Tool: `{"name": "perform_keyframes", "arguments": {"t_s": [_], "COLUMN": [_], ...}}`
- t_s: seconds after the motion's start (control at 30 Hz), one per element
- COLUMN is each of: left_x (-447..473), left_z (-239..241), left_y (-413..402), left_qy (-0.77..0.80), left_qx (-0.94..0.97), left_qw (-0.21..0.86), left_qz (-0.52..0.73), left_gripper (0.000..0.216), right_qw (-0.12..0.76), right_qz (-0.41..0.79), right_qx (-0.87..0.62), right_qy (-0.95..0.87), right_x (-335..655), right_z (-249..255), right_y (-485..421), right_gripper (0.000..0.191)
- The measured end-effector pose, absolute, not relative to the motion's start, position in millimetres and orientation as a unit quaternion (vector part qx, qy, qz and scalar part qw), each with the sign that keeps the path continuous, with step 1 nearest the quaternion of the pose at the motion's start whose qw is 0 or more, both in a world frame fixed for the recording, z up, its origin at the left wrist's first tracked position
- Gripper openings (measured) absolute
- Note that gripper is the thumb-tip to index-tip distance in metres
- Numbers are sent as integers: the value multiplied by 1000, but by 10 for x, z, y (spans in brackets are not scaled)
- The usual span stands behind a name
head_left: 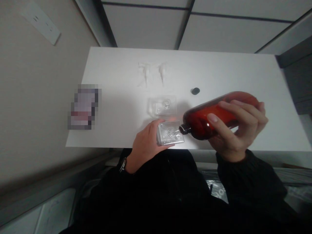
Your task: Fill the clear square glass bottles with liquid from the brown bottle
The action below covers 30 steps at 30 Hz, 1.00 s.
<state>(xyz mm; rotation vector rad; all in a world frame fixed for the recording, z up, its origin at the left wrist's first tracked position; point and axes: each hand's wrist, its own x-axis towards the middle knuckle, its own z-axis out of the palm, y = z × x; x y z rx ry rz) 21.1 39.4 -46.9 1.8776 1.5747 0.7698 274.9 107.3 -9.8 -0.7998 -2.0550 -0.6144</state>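
My right hand (234, 130) is wrapped round a large amber-red bottle (207, 118), tipped on its side with its open dark neck (184, 129) pointing left. My left hand (146, 143) grips a small clear square bottle (169, 133) standing at the near edge of the white table (122, 81). The amber bottle's neck sits right at the clear bottle's mouth. I cannot see any liquid flowing. A second clear square bottle (164, 105) stands just behind the first, untouched.
Two clear pump heads (152, 73) lie farther back on the table. A small black cap (195, 91) lies to the right of them. A blurred-out item (84, 106) overhangs the table's left edge. A wall runs along the left.
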Motion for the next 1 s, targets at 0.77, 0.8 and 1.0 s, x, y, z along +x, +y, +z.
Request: {"name": "perform_keyframes", "arguments": {"t_s": [0.77,0.8,1.0], "left_x": [206,206,209], "left_z": [-441,-441,-434], "left_y": [395,395,391], "left_qy": [588,586,585], "left_qx": [690,691,695], "left_qw": [313,313,306], "left_qz": [284,286,284], "left_gripper": [80,80,81], "right_qw": [416,419,395], "right_qz": [-192,-194,-216], "right_qx": [-322,-326,-347], "right_qy": [-828,-825,-822], "right_x": [2787,2788,2793], "right_z": [-114,-115,-114], "right_y": [1063,1061,1044], "right_gripper": [64,63,64]}}
